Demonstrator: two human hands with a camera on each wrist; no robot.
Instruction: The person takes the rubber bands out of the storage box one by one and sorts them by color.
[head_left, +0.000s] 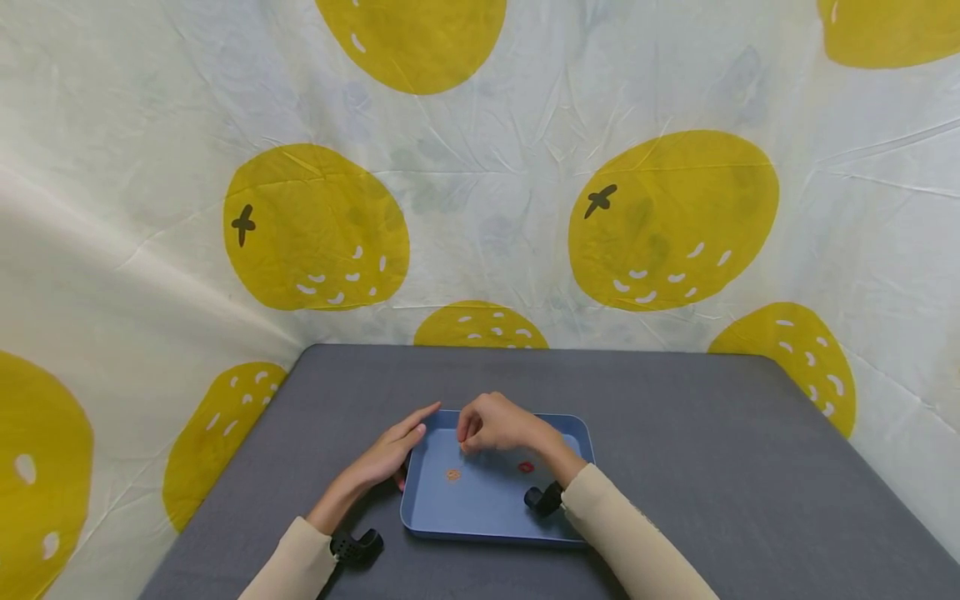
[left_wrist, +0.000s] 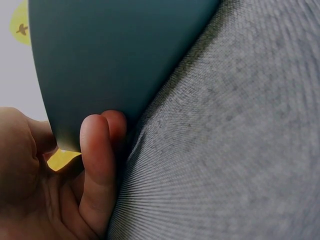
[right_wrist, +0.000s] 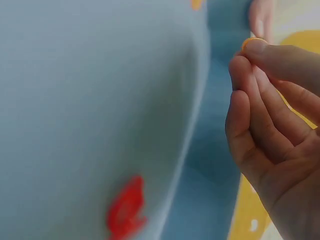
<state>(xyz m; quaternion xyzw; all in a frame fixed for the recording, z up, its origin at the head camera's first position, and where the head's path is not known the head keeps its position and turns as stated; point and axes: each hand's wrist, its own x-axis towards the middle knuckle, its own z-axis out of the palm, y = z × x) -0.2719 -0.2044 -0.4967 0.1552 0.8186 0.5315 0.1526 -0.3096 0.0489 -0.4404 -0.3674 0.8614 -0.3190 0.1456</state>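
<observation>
A shallow blue tray (head_left: 487, 512) lies on the table. My left hand (head_left: 386, 457) is at its left side, thumb by the rim and index finger stretched toward the far corner. In the left wrist view, bent fingers (left_wrist: 97, 160) rest against the tray's outer wall (left_wrist: 115, 60). Over the tray's far left part, my right hand (head_left: 495, 423) pinches a small orange piece (right_wrist: 255, 41) between thumb and fingertips; the fingers hide most of it. A flat orange openwork piece (head_left: 453, 475) lies in the tray at left, and a red one (head_left: 526, 467) lies beneath the right wrist.
The grey cloth-covered table (head_left: 690, 450) spreads around the tray. Behind it hangs a pale curtain (head_left: 487, 225) printed with yellow fruit. Black wrist cameras (head_left: 543, 498) sit on both wrists, the right one above the tray.
</observation>
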